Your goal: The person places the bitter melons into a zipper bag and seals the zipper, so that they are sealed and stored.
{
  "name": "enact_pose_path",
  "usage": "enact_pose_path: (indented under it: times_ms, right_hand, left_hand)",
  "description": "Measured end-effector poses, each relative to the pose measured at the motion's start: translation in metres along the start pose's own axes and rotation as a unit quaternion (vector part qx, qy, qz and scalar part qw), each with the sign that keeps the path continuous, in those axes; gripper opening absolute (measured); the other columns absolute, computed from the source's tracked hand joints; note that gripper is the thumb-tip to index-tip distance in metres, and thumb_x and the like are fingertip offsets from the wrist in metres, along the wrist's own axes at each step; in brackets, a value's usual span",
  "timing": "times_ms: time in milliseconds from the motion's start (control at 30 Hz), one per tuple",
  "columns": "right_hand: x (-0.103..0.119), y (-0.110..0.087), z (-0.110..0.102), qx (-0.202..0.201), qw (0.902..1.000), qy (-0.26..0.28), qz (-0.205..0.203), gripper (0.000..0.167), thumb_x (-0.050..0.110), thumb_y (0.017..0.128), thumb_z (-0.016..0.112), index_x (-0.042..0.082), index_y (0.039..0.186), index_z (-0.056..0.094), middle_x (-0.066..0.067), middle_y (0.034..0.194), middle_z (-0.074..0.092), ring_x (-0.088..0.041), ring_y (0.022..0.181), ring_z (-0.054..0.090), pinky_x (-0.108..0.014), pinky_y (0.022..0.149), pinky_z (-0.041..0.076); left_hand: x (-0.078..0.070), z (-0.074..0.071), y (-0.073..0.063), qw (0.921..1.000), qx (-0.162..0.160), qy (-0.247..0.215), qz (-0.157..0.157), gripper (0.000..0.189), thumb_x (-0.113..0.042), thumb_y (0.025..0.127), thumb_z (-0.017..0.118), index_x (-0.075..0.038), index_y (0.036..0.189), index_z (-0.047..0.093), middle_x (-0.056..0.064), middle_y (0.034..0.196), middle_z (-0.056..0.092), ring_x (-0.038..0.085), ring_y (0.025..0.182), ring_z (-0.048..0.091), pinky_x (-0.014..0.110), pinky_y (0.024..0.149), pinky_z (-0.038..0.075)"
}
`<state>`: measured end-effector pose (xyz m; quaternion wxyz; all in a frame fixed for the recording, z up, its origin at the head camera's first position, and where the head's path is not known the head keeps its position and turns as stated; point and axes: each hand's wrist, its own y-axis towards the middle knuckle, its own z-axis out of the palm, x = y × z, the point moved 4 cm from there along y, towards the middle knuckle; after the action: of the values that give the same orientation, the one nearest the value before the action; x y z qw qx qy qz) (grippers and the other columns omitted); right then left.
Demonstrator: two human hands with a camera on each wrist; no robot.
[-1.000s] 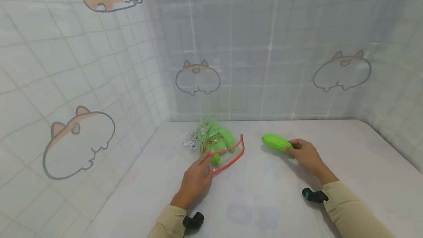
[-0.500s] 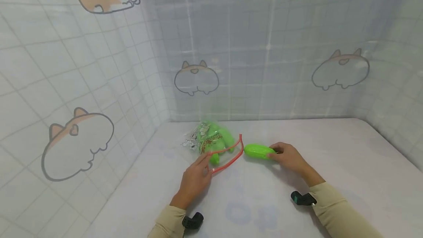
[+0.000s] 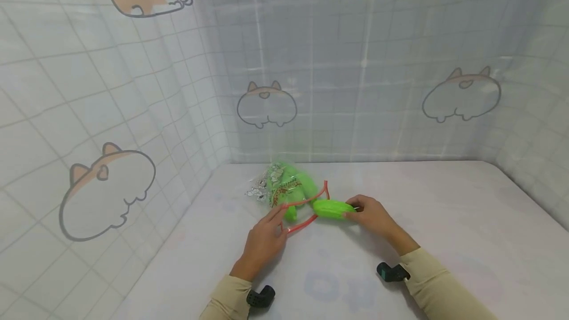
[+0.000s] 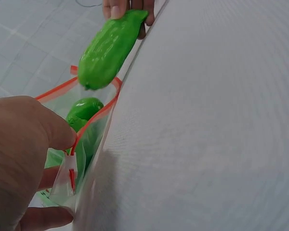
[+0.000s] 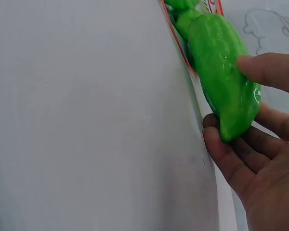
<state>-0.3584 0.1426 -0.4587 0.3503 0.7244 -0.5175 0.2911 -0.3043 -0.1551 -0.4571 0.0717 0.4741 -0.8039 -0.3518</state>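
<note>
A clear plastic bag with a red-edged mouth (image 3: 304,223) lies on the table, several green things inside. My left hand (image 3: 264,241) holds the near edge of its mouth, which gapes to the right; in the left wrist view the thumb and fingers are at the red edge (image 4: 97,117). My right hand (image 3: 373,217) grips one end of a glossy, bumpy green vegetable (image 3: 331,209), like a bitter melon. Its free tip is at the bag's mouth, above more green pieces (image 4: 86,107) in the left wrist view. In the right wrist view the thumb presses the vegetable's side (image 5: 224,72).
The white table (image 3: 444,201) extends to the right and toward me. Behind it and at both sides hang pale curtains (image 3: 338,88) with a grid and cartoon dogs. A dark camera (image 3: 393,272) sits at the right wrist, another camera (image 3: 261,297) at the left.
My right hand has carried the green vegetable leftward and slightly nearer, from apart from the bag to its open mouth. The left hand and the bag have stayed nearly still.
</note>
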Motion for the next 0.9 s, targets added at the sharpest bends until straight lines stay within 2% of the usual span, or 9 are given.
enact_pose_path:
  times_ms: [233, 667, 900]
  right_hand:
    - [0.014, 0.004, 0.017, 0.004, 0.9995, 0.015, -0.026, 0.033, 0.024, 0.086, 0.078, 0.006, 0.113, 0.07, -0.004, 0.108, 0.068, -0.02, 0.096, 0.066, -0.039, 0.084, 0.051]
    - [0.026, 0.009, 0.035, -0.002, 0.9992, 0.0, -0.04, 0.03, 0.017, 0.084, 0.079, 0.007, 0.111, 0.069, 0.0, 0.101, 0.068, -0.015, 0.092, 0.062, -0.038, 0.085, 0.05]
    - [0.03, 0.012, 0.046, -0.009, 0.9987, -0.001, -0.051, 0.029, 0.016, 0.083, 0.081, 0.008, 0.108, 0.069, 0.001, 0.099, 0.069, -0.014, 0.091, 0.061, -0.037, 0.083, 0.05]
  left_hand:
    - [0.0, 0.001, 0.0, 1.0, 0.0, 0.002, 0.004, 0.06, -0.005, 0.079, 0.08, -0.004, 0.136, 0.062, 0.012, 0.141, 0.058, 0.032, 0.116, 0.063, 0.047, 0.08, 0.056]
    - [0.0, 0.002, 0.001, 1.0, 0.005, 0.003, 0.003, 0.061, -0.006, 0.079, 0.079, -0.006, 0.137, 0.061, 0.011, 0.14, 0.059, 0.032, 0.117, 0.063, 0.049, 0.083, 0.055]
    - [0.001, 0.002, 0.0, 1.0, 0.004, 0.005, 0.001, 0.058, -0.006, 0.08, 0.078, -0.006, 0.136, 0.063, 0.01, 0.139, 0.06, 0.032, 0.112, 0.065, 0.049, 0.081, 0.055]
